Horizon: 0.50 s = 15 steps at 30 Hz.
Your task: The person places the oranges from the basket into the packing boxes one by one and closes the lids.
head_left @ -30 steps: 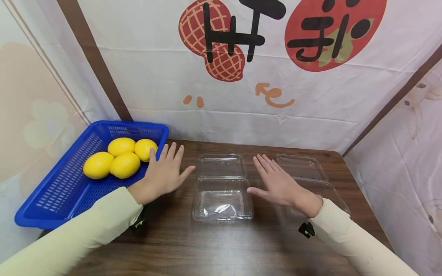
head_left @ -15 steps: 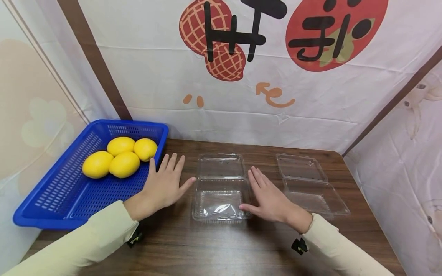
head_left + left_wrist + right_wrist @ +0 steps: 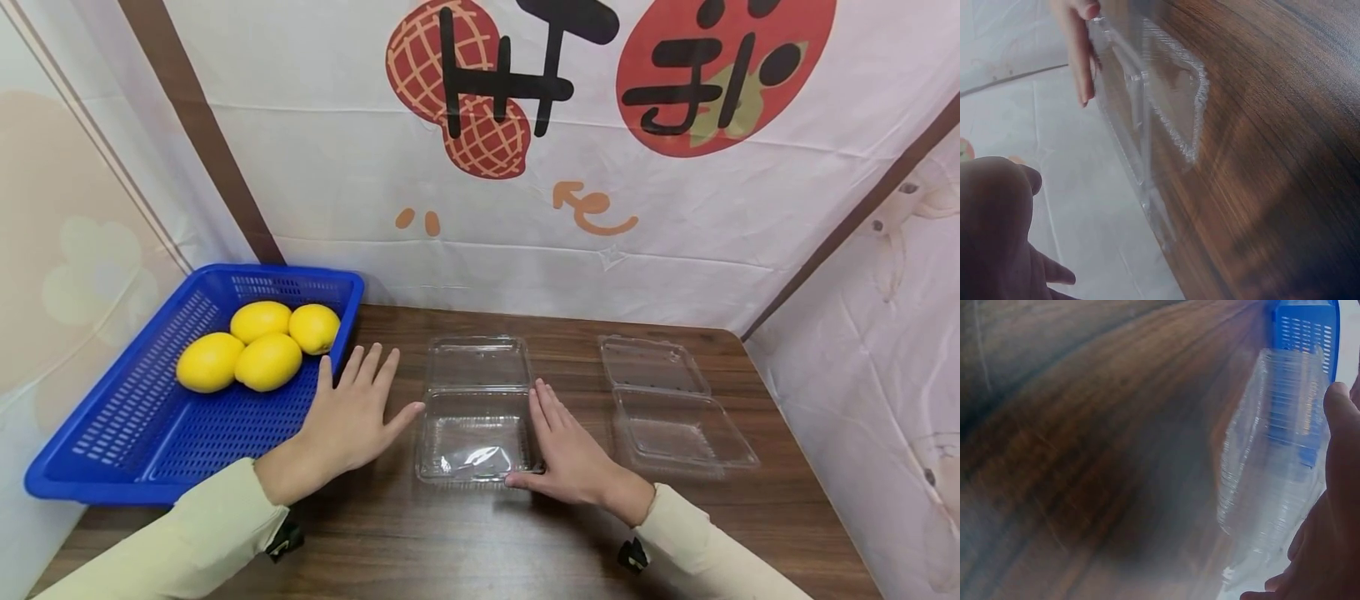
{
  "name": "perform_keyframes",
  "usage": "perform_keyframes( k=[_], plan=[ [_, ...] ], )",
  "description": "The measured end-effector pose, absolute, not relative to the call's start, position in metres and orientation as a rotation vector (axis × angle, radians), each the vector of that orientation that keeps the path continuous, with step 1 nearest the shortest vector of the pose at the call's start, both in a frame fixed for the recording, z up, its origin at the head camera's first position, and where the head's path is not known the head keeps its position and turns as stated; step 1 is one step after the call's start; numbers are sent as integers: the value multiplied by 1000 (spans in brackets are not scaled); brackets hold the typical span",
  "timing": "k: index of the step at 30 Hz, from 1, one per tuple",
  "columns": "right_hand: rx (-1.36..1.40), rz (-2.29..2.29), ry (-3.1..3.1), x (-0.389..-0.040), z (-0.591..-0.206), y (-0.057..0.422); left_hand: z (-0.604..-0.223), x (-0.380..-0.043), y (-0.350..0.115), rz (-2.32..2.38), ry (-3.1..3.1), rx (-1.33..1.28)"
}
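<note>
Between the two hands a clear plastic clamshell box (image 3: 478, 442) lies unfolded on the table, its lid (image 3: 478, 363) toward the wall. My left hand (image 3: 348, 421) is spread palm down between this box and the blue basket, holding nothing. Its thumb points at the box's left edge, apart from it. My right hand (image 3: 566, 454) lies with straight fingers along the box's right rim, the thumb at the front right corner; whether it touches is hard to tell. The right wrist view shows the same box (image 3: 1272, 462) beside that hand.
At the left stands a blue plastic basket (image 3: 180, 450) with several yellow lemons (image 3: 268, 362) in it. A second clear clamshell box (image 3: 678, 429) lies unfolded on the right of the brown wooden table (image 3: 450, 542). Printed cloth (image 3: 337, 167) walls the table's back and sides.
My right hand has moved left and nearer the front, from beside the second box to the middle box's right rim. My left hand has drawn back slightly. Boxes and lemons stay put.
</note>
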State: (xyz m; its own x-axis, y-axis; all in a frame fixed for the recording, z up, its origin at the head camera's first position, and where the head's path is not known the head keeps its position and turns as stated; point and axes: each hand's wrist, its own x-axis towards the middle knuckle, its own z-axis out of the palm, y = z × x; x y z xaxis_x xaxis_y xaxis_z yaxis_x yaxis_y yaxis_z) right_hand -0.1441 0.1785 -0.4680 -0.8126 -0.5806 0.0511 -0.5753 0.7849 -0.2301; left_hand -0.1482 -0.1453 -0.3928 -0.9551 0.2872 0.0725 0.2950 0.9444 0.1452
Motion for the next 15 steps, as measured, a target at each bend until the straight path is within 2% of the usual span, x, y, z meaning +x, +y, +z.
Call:
perform_keyframes(
  k=[15],
  plan=[
    [-781,-468,2915,-138,-479,173,-389,-145,-161,-291,-3032,-430]
  ],
)
